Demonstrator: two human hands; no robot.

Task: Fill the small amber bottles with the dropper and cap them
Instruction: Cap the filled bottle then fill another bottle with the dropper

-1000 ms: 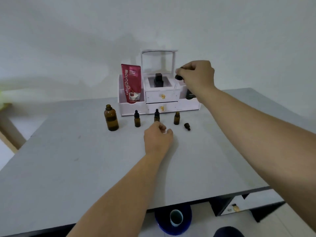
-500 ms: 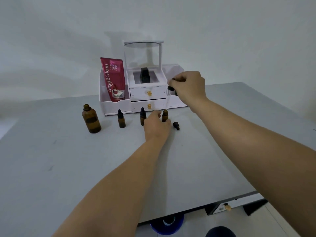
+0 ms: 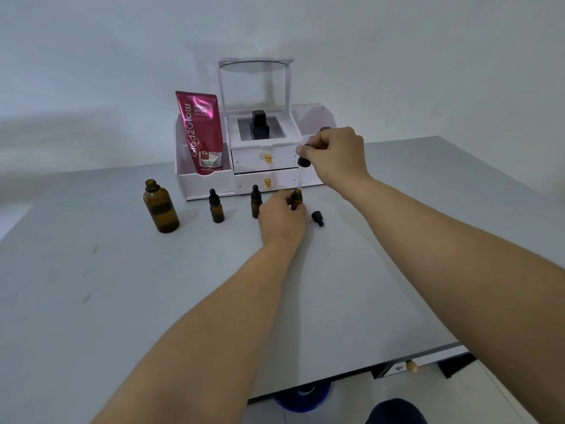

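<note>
Nearly finished: last open bottle under the dropper

Your left hand (image 3: 281, 215) grips the uncapped small amber bottle (image 3: 296, 201). Your right hand (image 3: 336, 156) pinches the dropper (image 3: 302, 163), whose tip sits at the bottle's mouth. Left of them stand a first capped bottle (image 3: 216, 207) and a second capped bottle (image 3: 255, 204). What's left, I judge, is to finish this fill and fit the loose cap (image 3: 318, 218) lying just beside your left hand.

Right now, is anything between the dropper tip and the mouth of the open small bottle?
Nothing visible. The right hand holds the dropper with its glass tip right at the mouth of the open small bottle. The left hand grips that bottle lower down, clear of the mouth. The loose cap lies apart, to its right.
</note>
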